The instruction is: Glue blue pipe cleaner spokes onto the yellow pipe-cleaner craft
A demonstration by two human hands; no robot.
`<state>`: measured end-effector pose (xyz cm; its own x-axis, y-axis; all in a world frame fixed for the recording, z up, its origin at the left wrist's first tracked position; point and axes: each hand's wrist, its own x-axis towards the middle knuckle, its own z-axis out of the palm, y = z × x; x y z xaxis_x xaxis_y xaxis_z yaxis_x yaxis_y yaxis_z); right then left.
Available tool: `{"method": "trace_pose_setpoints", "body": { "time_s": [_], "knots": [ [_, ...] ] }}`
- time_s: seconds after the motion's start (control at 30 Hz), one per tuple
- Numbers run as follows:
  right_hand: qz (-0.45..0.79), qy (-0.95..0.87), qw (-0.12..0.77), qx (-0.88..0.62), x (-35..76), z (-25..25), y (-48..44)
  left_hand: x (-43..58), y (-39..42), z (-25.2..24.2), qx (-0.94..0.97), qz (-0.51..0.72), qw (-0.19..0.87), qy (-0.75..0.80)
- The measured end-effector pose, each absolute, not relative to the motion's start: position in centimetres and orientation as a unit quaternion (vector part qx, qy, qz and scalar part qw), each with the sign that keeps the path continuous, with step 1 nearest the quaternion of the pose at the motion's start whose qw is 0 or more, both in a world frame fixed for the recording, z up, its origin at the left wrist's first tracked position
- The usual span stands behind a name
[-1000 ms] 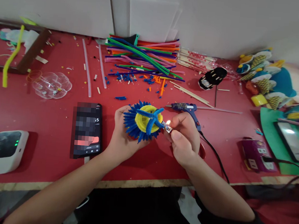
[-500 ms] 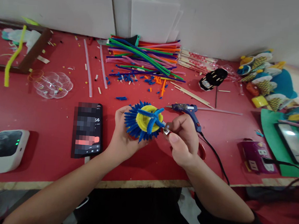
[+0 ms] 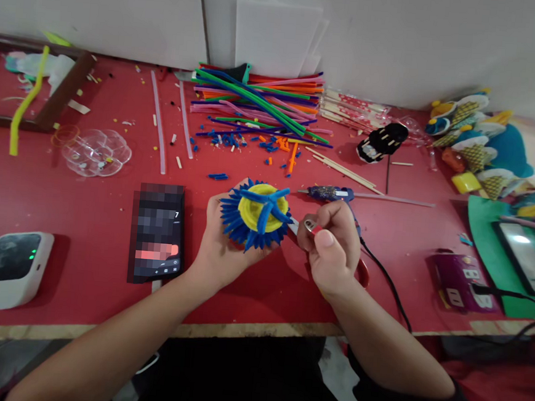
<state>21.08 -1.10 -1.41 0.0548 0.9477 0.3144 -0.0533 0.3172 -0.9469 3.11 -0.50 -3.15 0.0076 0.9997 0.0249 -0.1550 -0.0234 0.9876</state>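
Note:
My left hand [image 3: 222,237] is closed around a blue and yellow pipe-cleaner craft [image 3: 262,207]. It has a fringe of blue spikes, a round yellow coil and crossing blue strands on top. My left fingertips are mostly hidden behind it. To its right, my right hand [image 3: 335,249] grips red-handled scissors [image 3: 312,226]. Their metal blade points left at the craft's blue edge; whether it touches is unclear. Just behind my right hand lies a blue glue gun [image 3: 330,194] with a clear glue stick.
Bundled colored pipe cleaners [image 3: 257,101] lie at the back, with blue and orange clippings before them. A phone [image 3: 159,235] and a white device [image 3: 12,270] are at left. On the right stand a purple power socket [image 3: 458,277], a black craft piece [image 3: 382,141] and stuffed penguin-like figures [image 3: 489,144].
The scissors have drawn back slightly to the right from the craft, with my right hand turning. My left hand has tilted the craft a little, and its blue strands sit further left.

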Motion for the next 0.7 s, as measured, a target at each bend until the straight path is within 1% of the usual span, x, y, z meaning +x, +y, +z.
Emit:
{"method": "trace_pose_setpoints", "body": {
  "time_s": [0.17,0.3,0.4,0.57,0.7],
  "knots": [
    [0.451,-0.499,0.620,-0.404,20.8,-0.6,-0.7,3.8,-0.1,-2.2,0.487,0.542,0.523,0.442],
    [0.511,-0.481,0.604,-0.378,21.1,0.1,-0.3,3.7,0.0,-2.2,0.468,0.522,0.580,0.415],
    [0.535,-0.464,0.590,-0.388,21.4,0.5,0.0,3.6,0.0,-2.1,0.465,0.522,0.605,0.382],
    [0.545,-0.431,0.588,-0.414,21.4,0.8,0.0,3.3,-0.4,-1.7,0.457,0.489,0.649,0.361],
    [0.540,-0.443,0.600,-0.390,21.0,0.9,-0.4,2.8,-0.6,-1.2,0.458,0.458,0.673,0.356]
  ]
}}
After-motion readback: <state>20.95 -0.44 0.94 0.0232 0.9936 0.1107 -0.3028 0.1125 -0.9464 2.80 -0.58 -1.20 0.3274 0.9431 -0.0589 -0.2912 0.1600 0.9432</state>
